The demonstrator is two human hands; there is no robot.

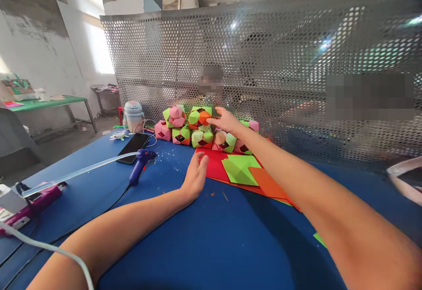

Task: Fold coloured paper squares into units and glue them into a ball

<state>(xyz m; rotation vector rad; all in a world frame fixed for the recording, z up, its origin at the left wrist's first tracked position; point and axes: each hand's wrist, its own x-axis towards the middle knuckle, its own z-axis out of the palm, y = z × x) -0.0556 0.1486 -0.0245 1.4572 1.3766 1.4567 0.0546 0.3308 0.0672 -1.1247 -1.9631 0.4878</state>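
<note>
Table (198,246), blue, fills the foreground. On or just above it is the left hand (194,178), palm inward, fingers loosely bent, grasping nothing visible. Glue gun (140,167) lies to its left, red, green and orange paper (242,170) to its right. Beyond, balls (202,139) of folded pink, lime and orange paper stack in two tiers, faceted, with dark openings. Right hand (226,120), partly open, reaches an upper lime-and-orange ball (194,117); whether it grips, I cannot tell. Mesh (158,61) stands behind.
</note>
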